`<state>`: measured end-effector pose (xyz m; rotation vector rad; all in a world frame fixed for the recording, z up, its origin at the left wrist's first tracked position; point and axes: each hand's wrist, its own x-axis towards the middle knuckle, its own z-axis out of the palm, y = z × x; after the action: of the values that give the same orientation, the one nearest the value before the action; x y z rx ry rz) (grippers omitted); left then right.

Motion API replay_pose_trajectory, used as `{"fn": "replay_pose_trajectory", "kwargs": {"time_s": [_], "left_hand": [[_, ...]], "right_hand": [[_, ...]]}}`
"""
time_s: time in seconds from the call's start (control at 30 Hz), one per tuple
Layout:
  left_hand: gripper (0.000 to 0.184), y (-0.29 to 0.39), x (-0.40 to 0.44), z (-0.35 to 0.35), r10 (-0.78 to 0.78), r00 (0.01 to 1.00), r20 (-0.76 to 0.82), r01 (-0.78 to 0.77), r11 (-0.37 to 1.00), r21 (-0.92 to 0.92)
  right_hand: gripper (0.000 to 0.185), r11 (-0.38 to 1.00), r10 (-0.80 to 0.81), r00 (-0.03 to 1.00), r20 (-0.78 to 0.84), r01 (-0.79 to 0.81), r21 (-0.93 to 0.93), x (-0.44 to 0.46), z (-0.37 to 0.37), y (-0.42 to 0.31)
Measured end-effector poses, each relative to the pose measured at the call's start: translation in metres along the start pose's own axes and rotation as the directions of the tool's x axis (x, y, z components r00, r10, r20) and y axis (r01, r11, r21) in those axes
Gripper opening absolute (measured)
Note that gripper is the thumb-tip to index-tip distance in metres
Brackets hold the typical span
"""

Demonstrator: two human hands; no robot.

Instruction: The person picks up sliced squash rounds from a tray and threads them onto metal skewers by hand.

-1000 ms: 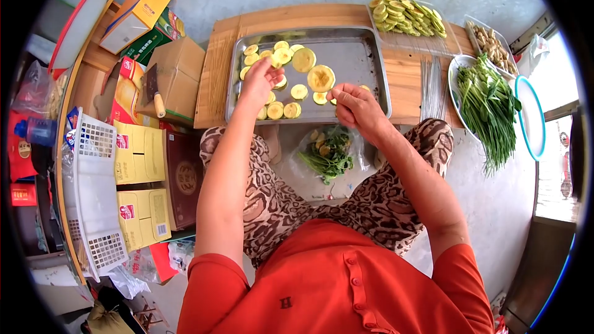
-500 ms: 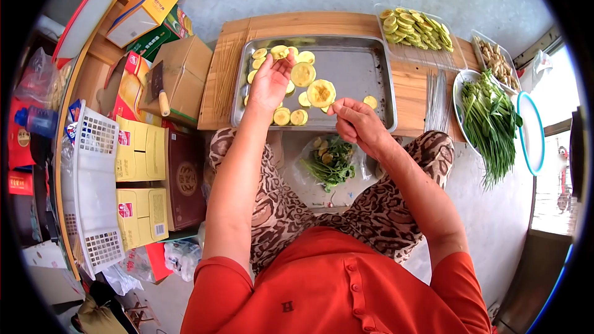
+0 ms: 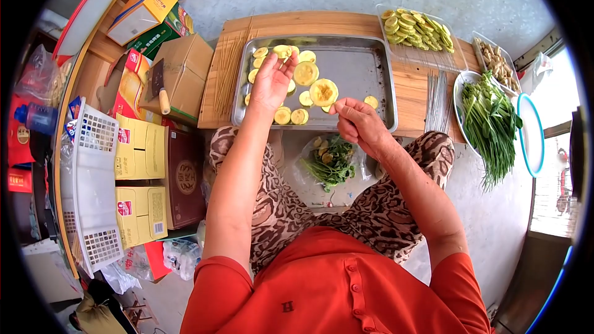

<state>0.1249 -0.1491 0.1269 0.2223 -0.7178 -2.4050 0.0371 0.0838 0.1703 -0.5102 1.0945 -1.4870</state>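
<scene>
My left hand [image 3: 272, 85] is over the left part of a metal tray [image 3: 365, 55], palm up, fingertips closed on a pale yellow-green squash slice [image 3: 283, 51]. My right hand [image 3: 360, 124] is pinched at the tray's near edge, on the end of what looks like a thin skewer; the stick itself barely shows. Between the hands, two larger squash slices, one upper [image 3: 305, 73] and one lower [image 3: 323, 93], line up from fingertips to fingertips, raised above the tray. Several loose slices [image 3: 299, 116] lie in the tray's left half, and a single slice [image 3: 370, 101] lies near my right hand.
Bamboo skewers [image 3: 230, 80] lie left of the tray on the wooden table [image 3: 297, 21]; metal skewers [image 3: 437, 105] lie right. Beyond are a tub of slices [image 3: 417, 29], a basin of greens [image 3: 489, 117] and a ginger-like container [image 3: 497, 62]. A bag of trimmings [image 3: 331, 161] sits between my knees.
Both hands and the lined-up slices have shifted very slightly; my left fingers have moved a little at the upper slice. The tray's loose slices look the same.
</scene>
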Motion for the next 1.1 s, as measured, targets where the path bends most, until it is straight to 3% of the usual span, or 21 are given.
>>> {"fn": "replay_pose_trajectory", "kwargs": {"time_s": [0.17, 0.3, 0.47, 0.57, 0.63, 0.73, 0.87, 1.1], "left_hand": [[0.033, 0.000, -0.002, 0.005, 0.023, 1.000, 0.004, -0.023, 0.999, 0.024], [0.023, 0.000, -0.003, 0.011, 0.052, 0.999, -0.010, -0.052, 0.997, 0.056], [0.025, 0.001, -0.003, 0.005, 0.107, 0.994, -0.036, -0.102, 0.989, 0.108], [0.026, 0.004, -0.002, 0.000, 0.114, 0.989, -0.098, -0.086, 0.963, 0.254], [0.030, 0.004, -0.002, 0.002, 0.184, 0.966, -0.183, -0.082, 0.886, 0.457], [0.032, 0.002, 0.000, -0.002, 0.259, 0.956, -0.141, -0.129, 0.798, 0.589], [0.036, 0.010, 0.002, -0.008, 0.253, 0.964, -0.086, -0.185, 0.864, 0.468], [0.046, 0.014, -0.005, 0.002, 0.307, 0.952, -0.013, -0.211, 0.686, 0.697]], "right_hand": [[0.021, 0.999, 0.016, 1.000, 0.007, -0.016, 0.050, 0.000, -0.001, 0.000], [0.021, 0.993, 0.057, 0.998, 0.035, -0.060, 0.100, -0.001, -0.001, -0.002], [0.021, 0.997, 0.059, 0.998, 0.024, -0.060, 0.043, 0.000, 0.000, 0.001], [0.021, 0.998, 0.029, 1.000, -0.006, -0.029, -0.056, 0.002, -0.001, 0.006], [0.021, 0.992, 0.013, 1.000, -0.023, -0.016, -0.123, 0.001, -0.001, 0.006], [0.021, 0.987, 0.005, 0.999, -0.040, -0.012, -0.161, 0.000, -0.001, 0.004], [0.021, 0.992, -0.014, 0.998, -0.059, 0.007, -0.123, -0.001, -0.004, 0.000], [0.021, 0.998, 0.000, 0.999, -0.049, -0.004, -0.070, -0.004, -0.002, -0.007]]}}
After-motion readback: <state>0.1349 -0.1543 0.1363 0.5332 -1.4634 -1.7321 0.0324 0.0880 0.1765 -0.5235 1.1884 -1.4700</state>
